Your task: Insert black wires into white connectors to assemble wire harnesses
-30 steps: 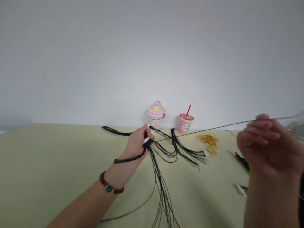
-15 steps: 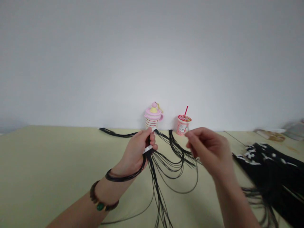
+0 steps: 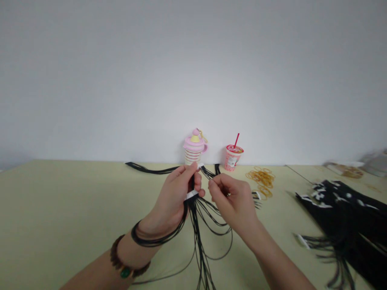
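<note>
Head view: wall (image 3: 121, 80) behind pale table (image 3: 75, 209), left grip (image 3: 173, 194) clamping wires (image 3: 194, 215), right grip (image 3: 237, 198) together.

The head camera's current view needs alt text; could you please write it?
A person's left hand grips black wires at a pale table; the right hand forms a pinch close beside it. Behind stand a pink-lidded cup and a patterned cup with a red straw; yellow loops lie farther right.

Left of the left hand (image 3: 172, 197), the tabletop (image 3: 69, 213) offers wide passage. Between that hand and the right hand (image 3: 234, 199), fanned black wires (image 3: 194, 217) obstruct; behind stand the pink-lidded cup (image 3: 193, 151) and straw cup (image 3: 233, 158) (a gap parts them), with rubber bands (image 3: 261, 177) farther right.
</note>
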Demonstrator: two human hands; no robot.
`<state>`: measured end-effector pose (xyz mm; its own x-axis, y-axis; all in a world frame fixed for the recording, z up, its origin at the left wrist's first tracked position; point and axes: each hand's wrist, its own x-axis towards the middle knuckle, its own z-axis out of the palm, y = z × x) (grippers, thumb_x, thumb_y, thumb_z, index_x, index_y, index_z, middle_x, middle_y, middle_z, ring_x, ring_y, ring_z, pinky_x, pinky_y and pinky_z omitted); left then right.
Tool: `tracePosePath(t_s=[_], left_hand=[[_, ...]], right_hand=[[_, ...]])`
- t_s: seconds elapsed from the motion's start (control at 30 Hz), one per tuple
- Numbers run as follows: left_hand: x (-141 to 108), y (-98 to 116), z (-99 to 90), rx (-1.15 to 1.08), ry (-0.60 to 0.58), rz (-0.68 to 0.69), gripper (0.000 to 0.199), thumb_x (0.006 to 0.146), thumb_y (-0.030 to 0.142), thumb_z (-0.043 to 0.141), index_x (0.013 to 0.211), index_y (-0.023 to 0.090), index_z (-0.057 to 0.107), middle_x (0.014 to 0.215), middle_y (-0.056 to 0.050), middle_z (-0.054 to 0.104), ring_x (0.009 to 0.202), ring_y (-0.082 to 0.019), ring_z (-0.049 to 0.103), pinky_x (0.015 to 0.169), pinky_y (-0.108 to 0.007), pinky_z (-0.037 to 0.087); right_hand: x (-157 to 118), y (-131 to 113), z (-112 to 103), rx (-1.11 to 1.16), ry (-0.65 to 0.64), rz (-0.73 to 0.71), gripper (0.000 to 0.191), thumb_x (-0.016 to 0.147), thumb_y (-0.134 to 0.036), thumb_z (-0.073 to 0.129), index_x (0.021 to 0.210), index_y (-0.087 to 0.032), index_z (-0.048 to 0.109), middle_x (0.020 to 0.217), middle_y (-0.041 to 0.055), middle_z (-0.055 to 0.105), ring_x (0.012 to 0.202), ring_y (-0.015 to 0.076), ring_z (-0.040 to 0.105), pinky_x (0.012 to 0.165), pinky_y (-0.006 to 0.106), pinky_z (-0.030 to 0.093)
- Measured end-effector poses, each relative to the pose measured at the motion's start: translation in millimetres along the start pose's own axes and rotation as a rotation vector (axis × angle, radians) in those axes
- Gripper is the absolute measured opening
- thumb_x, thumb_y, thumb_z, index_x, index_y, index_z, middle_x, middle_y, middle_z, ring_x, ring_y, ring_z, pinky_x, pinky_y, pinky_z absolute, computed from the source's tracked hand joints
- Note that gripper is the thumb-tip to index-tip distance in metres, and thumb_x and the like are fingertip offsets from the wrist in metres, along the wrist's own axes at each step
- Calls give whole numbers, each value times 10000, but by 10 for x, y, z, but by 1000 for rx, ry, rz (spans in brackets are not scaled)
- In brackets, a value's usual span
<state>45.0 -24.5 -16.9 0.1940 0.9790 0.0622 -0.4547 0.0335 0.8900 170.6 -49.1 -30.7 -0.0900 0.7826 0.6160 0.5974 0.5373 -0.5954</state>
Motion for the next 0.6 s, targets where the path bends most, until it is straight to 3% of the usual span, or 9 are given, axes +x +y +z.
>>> tracePosePath(t_s=[0.27, 0.47, 0.6], left_hand=[[5, 3, -9, 42, -11, 19, 296, 751, 343, 525, 537, 156, 443, 442, 43, 427, 385, -75, 445, 409, -194, 349], [-14, -56, 30, 73, -4, 67, 288, 735, 347, 543, 536, 164, 444, 450, 42, 447, 387, -78, 447, 416, -200, 368], [-29, -110, 60, 88, -28, 54, 263, 739, 342, 543, 570, 164, 449, 462, 44, 452, 376, -80, 450, 389, -199, 362]], right_hand=[[-2, -32, 24, -19, 6, -22, 192, 782, -178, 459, 593, -155, 486, 505, -36, 475, 449, 58, 406, 458, 172, 286], [-8, 11, -1, -52, -90, -25, 215, 808, -177, 434, 632, -156, 557, 534, -25, 506, 468, 65, 418, 452, 176, 276], [20, 36, -43, -104, -46, -59, 188, 787, -170, 465, 622, -155, 553, 562, -12, 532, 496, 73, 437, 474, 179, 292]])
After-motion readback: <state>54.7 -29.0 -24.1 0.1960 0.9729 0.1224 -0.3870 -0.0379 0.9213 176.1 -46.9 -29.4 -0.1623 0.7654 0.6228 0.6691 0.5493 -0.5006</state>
